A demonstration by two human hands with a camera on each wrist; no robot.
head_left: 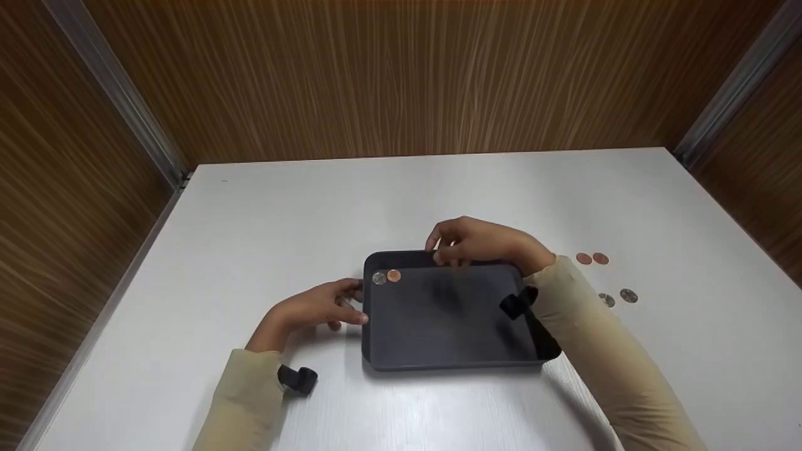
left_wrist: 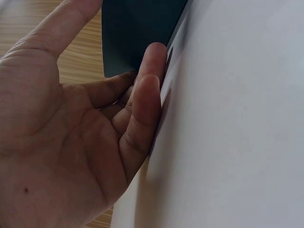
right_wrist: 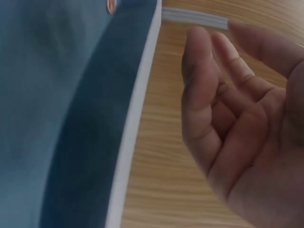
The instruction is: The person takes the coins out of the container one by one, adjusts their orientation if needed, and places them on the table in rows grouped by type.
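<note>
L hand (head_left: 313, 308) at tray (head_left: 438, 351), 2 coins (head_left: 386, 276) inside

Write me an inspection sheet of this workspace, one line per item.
Surface: white table, bare at the back.
Job's things: dark tray holding two coins in its far left corner.
Clutter: four loose coins right of the tray.
Grippers: left hand touches the tray's left edge, fingers relaxed; right hand hangs over the far rim, holding nothing visible.
Cables: nothing seen.
Surroundings: wood-grain walls on three sides.

A recording booth: white table (head_left: 438, 188) enclosed by wood-grain walls (head_left: 401, 75).
</note>
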